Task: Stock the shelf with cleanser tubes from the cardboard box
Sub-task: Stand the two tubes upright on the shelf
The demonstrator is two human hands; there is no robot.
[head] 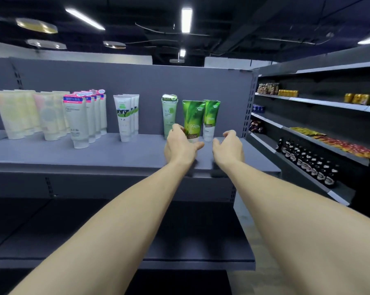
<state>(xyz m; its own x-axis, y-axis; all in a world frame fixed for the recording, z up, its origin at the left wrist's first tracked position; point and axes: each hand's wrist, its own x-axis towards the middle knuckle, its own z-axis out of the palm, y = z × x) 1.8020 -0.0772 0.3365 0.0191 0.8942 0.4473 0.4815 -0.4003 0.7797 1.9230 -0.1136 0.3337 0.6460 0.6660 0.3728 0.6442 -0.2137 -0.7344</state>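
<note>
On the shelf (pixel 116 154), toward its right end, the bright green cleanser tube (pixel 193 118) stands upright on its cap, long axis vertical, beside a second green tube (pixel 210 120). Left hand (pixel 181 145) pinches its lower part, thumb in front. Right hand (pixel 228 145) hovers spread and empty just to the right, apart from the tube. No cardboard box is in view.
</note>
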